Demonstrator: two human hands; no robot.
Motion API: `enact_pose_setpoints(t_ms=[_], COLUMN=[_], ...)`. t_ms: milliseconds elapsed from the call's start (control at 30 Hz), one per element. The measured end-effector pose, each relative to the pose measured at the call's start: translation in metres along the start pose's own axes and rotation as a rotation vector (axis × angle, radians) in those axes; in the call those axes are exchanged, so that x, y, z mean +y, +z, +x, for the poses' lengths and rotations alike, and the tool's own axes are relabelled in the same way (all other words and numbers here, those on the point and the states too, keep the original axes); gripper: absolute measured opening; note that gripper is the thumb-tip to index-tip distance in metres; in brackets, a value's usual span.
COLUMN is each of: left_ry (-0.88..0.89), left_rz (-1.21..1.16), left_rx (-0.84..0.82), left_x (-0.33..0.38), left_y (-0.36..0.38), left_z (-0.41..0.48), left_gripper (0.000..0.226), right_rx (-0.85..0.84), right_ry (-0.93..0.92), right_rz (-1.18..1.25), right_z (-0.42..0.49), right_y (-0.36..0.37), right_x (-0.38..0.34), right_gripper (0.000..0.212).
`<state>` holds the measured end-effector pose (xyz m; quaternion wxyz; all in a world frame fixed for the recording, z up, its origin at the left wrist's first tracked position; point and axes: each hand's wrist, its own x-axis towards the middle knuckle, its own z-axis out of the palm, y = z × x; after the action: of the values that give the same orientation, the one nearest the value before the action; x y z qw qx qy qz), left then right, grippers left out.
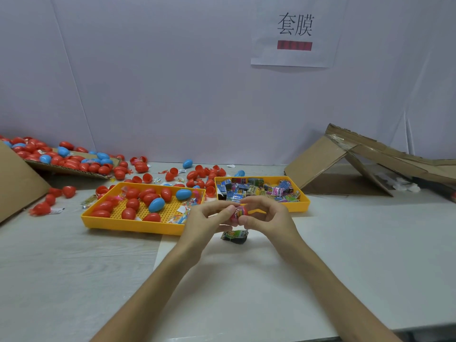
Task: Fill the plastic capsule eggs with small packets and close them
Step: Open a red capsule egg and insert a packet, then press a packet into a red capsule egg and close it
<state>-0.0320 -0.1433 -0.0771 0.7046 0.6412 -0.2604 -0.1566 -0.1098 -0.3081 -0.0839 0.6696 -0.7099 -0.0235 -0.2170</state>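
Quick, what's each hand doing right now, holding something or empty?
Left hand: closed, pinching the red capsule egg.
Right hand: closed, pinching the same egg, with a small packet against it.

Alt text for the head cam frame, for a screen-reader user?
The left hand and right hand pinch a red capsule egg, a printed packet against it, above a white table. Behind sit an egg tray holding red and blue eggs and a packet tray; one loose packet lies below the hands.
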Motion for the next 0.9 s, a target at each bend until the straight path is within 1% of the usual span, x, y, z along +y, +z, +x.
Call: enact_pose_setpoints(t_ms=[100,167,200,267,300,333,367,400,467,500,567,633,667,700,733,767,833,900], left_ry=[0.002,0.087,0.177,0.371,0.427,0.425,0.363,0.246,-0.023,-0.103,-0.123,-0.103,-0.101,-0.103,-0.109,-0.113,-0.112,-0.121], left_rz=[0.020,0.136,0.258,0.564,0.693,0.797,0.891,0.992,1.180,1.225,1.234,1.242,1.236,1.214,1.181,1.150,1.104,1.095], left_rx=[0.005,0.097,0.186,0.374,0.456,0.522,0.573,0.594,0.544,0.509,0.499,0.519,0.524,0.529,0.532,0.534,0.547,0.549], left_x=[0.001,0.001,0.000,0.002,0.002,0.003,0.002,0.000,-0.003,-0.004,-0.005,-0.005,-0.005,-0.005,-0.004,-0.003,-0.001,0.000], left_y=[0.000,0.001,-0.001,-0.011,-0.019,-0.029,-0.039,-0.048,-0.063,-0.067,-0.071,-0.071,-0.070,-0.069,-0.070,-0.071,-0.074,-0.076], left_z=[0.000,0.002,0.003,0.005,0.006,0.009,0.011,0.014,0.016,0.017,0.017,0.017,0.017,0.017,0.017,0.017,0.015,0.013], left_gripper=[0.015,0.018,0.019,0.019,0.019,0.019,0.021,0.026,0.039,0.044,0.046,0.044,0.042,0.040,0.039,0.038,0.037,0.034], right_rx=[-0.026,0.022,0.070,0.164,0.184,0.185,0.176,0.170,0.212,0.268,0.435,0.640,0.710,0.745,0.750,0.733,0.664,0.594], right_ry=[0.001,0.015,0.048,0.184,0.258,0.322,0.379,0.427,0.460,0.422,0.258,0.158,0.167,0.196,0.228,0.249,0.222,0.162], right_rz=[-0.037,-0.019,0.040,0.273,0.393,0.464,0.485,0.483,0.530,0.606,0.768,0.829,0.818,0.770,0.682,0.580,0.398,0.197], right_z=[0.000,0.001,0.002,0.008,0.011,0.015,0.019,0.024,0.042,0.054,0.078,0.095,0.099,0.099,0.096,0.093,0.081,0.067], right_y=[-0.002,-0.002,-0.002,-0.007,-0.011,-0.017,-0.022,-0.027,-0.042,-0.053,-0.085,-0.119,-0.132,-0.139,-0.139,-0.132,-0.108,-0.081], right_x=[0.001,0.001,0.000,-0.001,-0.002,-0.004,-0.006,-0.010,-0.025,-0.037,-0.064,-0.084,-0.087,-0.086,-0.083,-0.079,-0.068,-0.056], right_gripper=[0.027,0.024,0.027,0.036,0.039,0.039,0.036,0.029,0.016,0.016,0.019,0.016,0.024,0.030,0.030,0.027,0.020,0.021])
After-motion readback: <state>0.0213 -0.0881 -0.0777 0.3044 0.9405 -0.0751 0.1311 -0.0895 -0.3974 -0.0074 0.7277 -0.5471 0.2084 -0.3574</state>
